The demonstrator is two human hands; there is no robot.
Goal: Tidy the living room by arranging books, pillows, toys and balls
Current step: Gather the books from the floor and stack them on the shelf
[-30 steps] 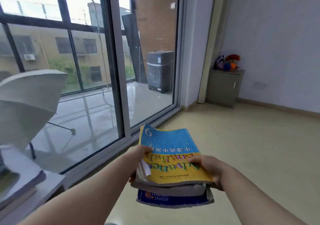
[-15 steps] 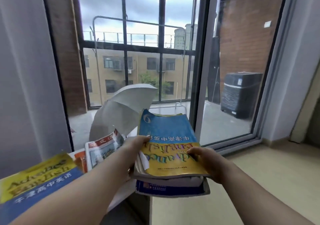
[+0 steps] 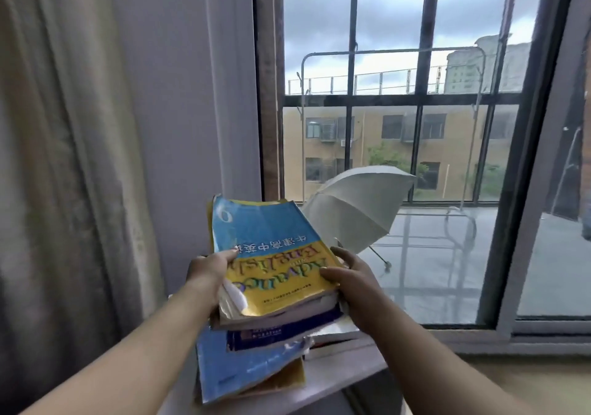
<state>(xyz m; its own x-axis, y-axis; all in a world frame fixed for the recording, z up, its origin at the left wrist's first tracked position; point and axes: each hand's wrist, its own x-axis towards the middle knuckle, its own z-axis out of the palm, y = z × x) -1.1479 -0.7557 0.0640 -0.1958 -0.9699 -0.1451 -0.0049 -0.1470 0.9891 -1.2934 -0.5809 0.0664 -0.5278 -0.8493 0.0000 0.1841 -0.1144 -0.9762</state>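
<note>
I hold a small stack of books (image 3: 271, 274) in both hands; its top book has a blue and yellow cover with upside-down lettering, and a dark blue book (image 3: 281, 331) lies beneath it. My left hand (image 3: 208, 270) grips the stack's left edge with the thumb on the cover. My right hand (image 3: 351, 277) grips the right edge. The stack hovers just over other books (image 3: 243, 373) that lie on a pale shelf top (image 3: 335, 379) by the window; whether it touches them I cannot tell.
A beige curtain (image 3: 64, 159) hangs at the left beside a grey wall. The big window (image 3: 415, 127) fills the right, with an open grey umbrella (image 3: 355, 210) on the balcony outside. Yellowish floor (image 3: 527, 386) shows at the lower right.
The view has swung left from the room towards the wall and curtain. The held stack has come over the books on the shelf top; both hands keep the same grip.
</note>
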